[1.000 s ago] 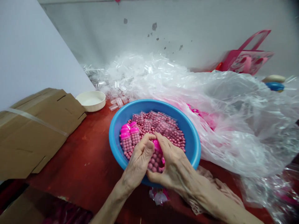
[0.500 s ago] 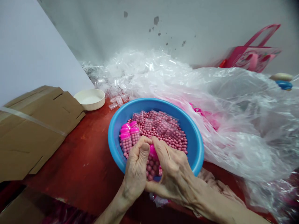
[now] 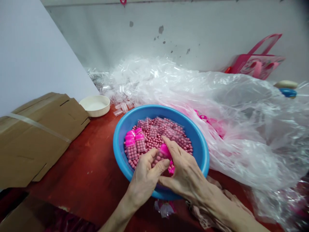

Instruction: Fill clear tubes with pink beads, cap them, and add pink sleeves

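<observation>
Two bare hands meet over a blue tub (image 3: 117,141) in the head view, close to its near rim, with a bottle (image 3: 158,157) between them. The left hand (image 3: 143,177) comes in with its thumb across the near side of the bottle and its index finger on the far side, pinching the see-through body. The right hand (image 3: 187,169) arches over from the other side, its index finger reaching past the bottle's bright pink cap (image 3: 165,150) and its thumb spread well away below. Whether its hidden fingers grip anything, I cannot tell. A pink piece (image 3: 171,169) shows under that palm, too covered to make out.

Dusky pink beads (image 3: 153,141) lie loose in the tub. On them, at the left, a few capped bottles (image 3: 131,149) full of beads stand bunched together; towards the far side lie filled packs (image 3: 167,129).

The tub sits on a red surface (image 3: 89,170). Past its far left rim are see-through cases (image 3: 124,108), with a cream dish (image 3: 98,111) just beside them and cardboard (image 3: 41,138) nearer me. Crumpled plastic (image 3: 231,129) spreads along the right, and a pink bag (image 3: 258,66) leans by the wall (image 3: 103,38).
</observation>
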The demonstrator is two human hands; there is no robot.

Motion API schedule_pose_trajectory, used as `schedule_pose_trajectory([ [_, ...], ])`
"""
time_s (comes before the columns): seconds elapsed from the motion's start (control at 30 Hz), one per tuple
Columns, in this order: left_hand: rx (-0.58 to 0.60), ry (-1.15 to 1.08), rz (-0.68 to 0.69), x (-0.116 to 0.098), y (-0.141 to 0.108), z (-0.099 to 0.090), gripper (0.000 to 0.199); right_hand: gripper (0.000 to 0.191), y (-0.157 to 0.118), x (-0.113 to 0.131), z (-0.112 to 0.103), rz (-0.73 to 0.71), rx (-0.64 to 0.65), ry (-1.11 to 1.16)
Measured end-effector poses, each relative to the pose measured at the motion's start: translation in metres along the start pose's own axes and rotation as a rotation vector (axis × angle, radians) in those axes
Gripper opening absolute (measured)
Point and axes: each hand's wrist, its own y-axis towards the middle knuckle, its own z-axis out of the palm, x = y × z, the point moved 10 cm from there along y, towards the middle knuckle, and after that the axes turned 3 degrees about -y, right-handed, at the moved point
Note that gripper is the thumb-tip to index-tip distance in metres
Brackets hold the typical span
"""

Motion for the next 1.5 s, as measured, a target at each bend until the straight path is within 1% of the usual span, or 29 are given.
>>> schedule_pose_trajectory([
  [0.03, 0.001, 0.022, -0.009, 0.0, 0.0, 0.001, 0.016, 0.08, -0.001, -0.006, -0.002, -0.001, 0.051, 0.025],
  [0.07, 0.01, 0.022, -0.024, 0.002, 0.0, 0.003, 0.015, 0.074, 0.0, -0.014, -0.005, 0.023, 0.093, 0.07],
  [0.1, 0.039, 0.011, -0.046, 0.003, 0.0, 0.006, 0.013, 0.064, 0.0, -0.023, -0.007, 0.077, 0.135, 0.137],
  [0.13, 0.076, 0.001, -0.065, 0.005, -0.001, 0.011, 0.012, 0.052, 0.002, -0.034, -0.009, 0.157, 0.165, 0.222],
  [0.17, 0.119, 0.001, -0.077, 0.005, -0.001, 0.016, 0.011, 0.051, 0.003, -0.044, -0.007, 0.25, 0.195, 0.317],
  [0.2, 0.16, 0.02, -0.081, 0.005, -0.002, 0.02, 0.009, 0.055, 0.005, -0.05, -0.003, 0.33, 0.228, 0.414],
  [0.27, 0.213, 0.115, -0.06, 0.003, -0.005, 0.025, 0.01, 0.062, 0.009, -0.049, 0.012, 0.421, 0.31, 0.593],
  [0.33, 0.23, 0.241, -0.019, -0.002, -0.007, 0.026, 0.013, 0.065, 0.013, -0.037, 0.03, 0.461, 0.404, 0.732],
  [0.37, 0.228, 0.295, -0.001, -0.004, -0.008, 0.026, 0.015, 0.065, 0.014, -0.032, 0.036, 0.481, 0.431, 0.78],
  [0.43, 0.223, 0.369, 0.014, -0.007, -0.01, 0.025, 0.016, 0.062, 0.015, -0.024, 0.042, 0.515, 0.436, 0.837],
  [0.53, 0.237, 0.426, 0.055, -0.012, -0.011, 0.027, 0.018, 0.053, 0.015, -0.02, 0.042, 0.537, 0.42, 0.863],
  [0.63, 0.26, 0.436, 0.077, -0.013, -0.012, 0.027, 0.018, 0.047, 0.015, -0.019, 0.042, 0.54, 0.412, 0.859],
  [0.73, 0.283, 0.424, 0.06, -0.011, -0.012, 0.027, 0.017, 0.044, 0.015, -0.022, 0.041, 0.556, 0.378, 0.802],
  [0.83, 0.322, 0.408, 0.093, -0.014, -0.012, 0.032, 0.012, 0.042, 0.012, -0.021, 0.043, 0.565, 0.393, 0.771],
  [0.9, 0.329, 0.422, 0.116, -0.016, -0.012, 0.033, 0.014, 0.041, 0.01, -0.021, 0.044, 0.563, 0.391, 0.773],
  [1.0, 0.311, 0.46, 0.118, -0.016, -0.012, 0.032, 0.016, 0.039, 0.008, -0.022, 0.044, 0.575, 0.366, 0.776],
  [1.17, 0.272, 0.45, 0.106, -0.014, -0.011, 0.029, 0.014, 0.043, 0.012, -0.021, 0.048, 0.58, 0.379, 0.858],
  [1.23, 0.249, 0.399, 0.057, -0.009, -0.007, 0.027, 0.016, 0.05, 0.013, -0.026, 0.054, 0.631, 0.404, 0.89],
  [1.3, 0.227, 0.306, -0.012, -0.001, -0.003, 0.022, 0.019, 0.059, 0.015, -0.037, 0.057, 0.701, 0.388, 0.907],
  [1.37, 0.187, 0.2, -0.034, 0.002, 0.002, 0.013, 0.015, 0.065, 0.017, -0.047, 0.054, 0.733, 0.336, 0.92],
  [1.4, 0.151, 0.164, -0.022, 0.001, 0.004, 0.006, 0.012, 0.065, 0.019, -0.049, 0.052, 0.714, 0.318, 0.93],
  [1.43, 0.103, 0.151, -0.003, 0.0, 0.007, -0.003, 0.01, 0.063, 0.019, -0.048, 0.05, 0.682, 0.315, 0.941],
  [1.5, 0.006, 0.189, 0.029, -0.003, 0.01, -0.021, 0.011, 0.049, 0.018, -0.043, 0.049, 0.611, 0.34, 0.965],
])
